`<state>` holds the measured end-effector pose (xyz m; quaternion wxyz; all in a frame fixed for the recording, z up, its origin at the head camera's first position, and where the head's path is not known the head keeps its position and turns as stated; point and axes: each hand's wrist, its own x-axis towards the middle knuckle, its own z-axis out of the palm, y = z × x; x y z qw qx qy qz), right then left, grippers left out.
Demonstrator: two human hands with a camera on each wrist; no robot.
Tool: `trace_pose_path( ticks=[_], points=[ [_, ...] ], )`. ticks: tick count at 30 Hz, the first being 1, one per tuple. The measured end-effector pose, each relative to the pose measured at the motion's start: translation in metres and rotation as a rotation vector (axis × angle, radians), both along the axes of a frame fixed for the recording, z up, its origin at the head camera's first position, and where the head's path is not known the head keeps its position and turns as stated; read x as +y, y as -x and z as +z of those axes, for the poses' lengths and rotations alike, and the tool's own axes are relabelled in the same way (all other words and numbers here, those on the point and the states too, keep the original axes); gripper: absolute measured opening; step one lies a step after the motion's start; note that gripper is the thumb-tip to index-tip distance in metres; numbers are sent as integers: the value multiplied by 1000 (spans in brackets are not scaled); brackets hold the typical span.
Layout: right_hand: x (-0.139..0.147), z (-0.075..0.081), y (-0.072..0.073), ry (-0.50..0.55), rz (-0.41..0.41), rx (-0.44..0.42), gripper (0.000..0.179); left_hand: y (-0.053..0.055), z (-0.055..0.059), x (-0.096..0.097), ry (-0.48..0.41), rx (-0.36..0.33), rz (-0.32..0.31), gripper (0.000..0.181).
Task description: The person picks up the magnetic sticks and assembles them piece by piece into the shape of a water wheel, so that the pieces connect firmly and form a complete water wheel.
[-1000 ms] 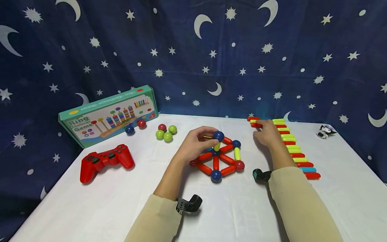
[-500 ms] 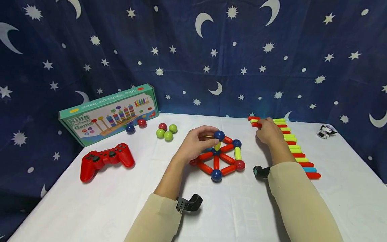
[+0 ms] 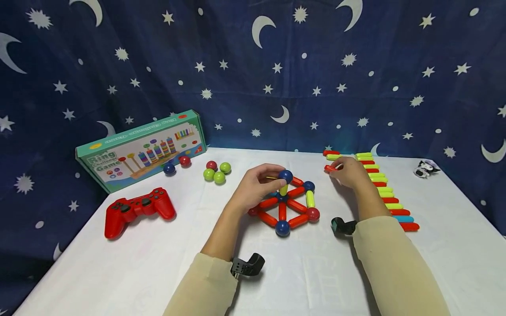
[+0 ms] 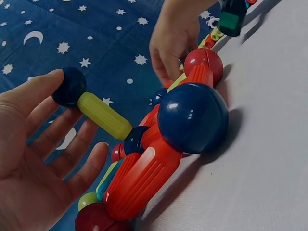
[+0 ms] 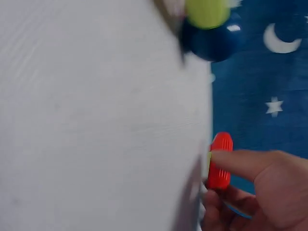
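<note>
My left hand [image 3: 253, 191] pinches a blue ball [image 3: 285, 176] between thumb and fingers. That ball sits on top of a yellow-green rod [image 4: 105, 115], which rises from the blue centre ball of a flat wheel-like frame. Red rods [image 3: 298, 221] run out from the centre like spokes and along the rim, with blue and red balls at the joints. One rim side is a yellow-green rod [image 3: 310, 199]. Over at the right, my right hand [image 3: 349, 173] holds a red rod [image 5: 219, 177] between thumb and fingers, beside the row of rods.
Loose red, yellow-green and blue rods [image 3: 402, 218] line the right side of the table. Left of the frame lie several green balls [image 3: 219, 177] and a few red and blue ones. A red game controller [image 3: 140, 210], a toy box [image 3: 142, 151] and a small figurine [image 3: 426, 170] stand around.
My right hand has drawn the red rod slightly toward me, away from the yellow-green rod at the row's far end. My left hand has stayed at the blue ball.
</note>
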<state>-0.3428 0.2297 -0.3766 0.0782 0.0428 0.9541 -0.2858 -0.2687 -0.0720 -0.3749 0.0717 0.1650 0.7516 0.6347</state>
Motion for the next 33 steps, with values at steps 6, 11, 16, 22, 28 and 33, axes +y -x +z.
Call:
trace_pose_path(
  ticks=[6, 11, 16, 22, 28, 33],
  points=[
    [-5, 24, -12, 338, 156, -24, 47, -1, 1, 3, -9, -5, 22, 34],
    [-19, 36, -22, 561, 311, -132, 43, -1, 1, 4, -13, -9, 26, 34],
    [-32, 42, -28, 558, 390, -192, 39, -1, 1, 4, -18, -15, 25, 34],
    [-40, 43, -28, 566, 380, -212, 41, -1, 1, 3, -12, -13, 21, 35],
    [-42, 42, -27, 674, 323, -200, 47, 0, 1, 2, -6, -22, 29, 35],
    [-39, 39, -24, 763, 286, -187, 40, 0, 2, 2, -9, -32, 30, 34]
  ],
)
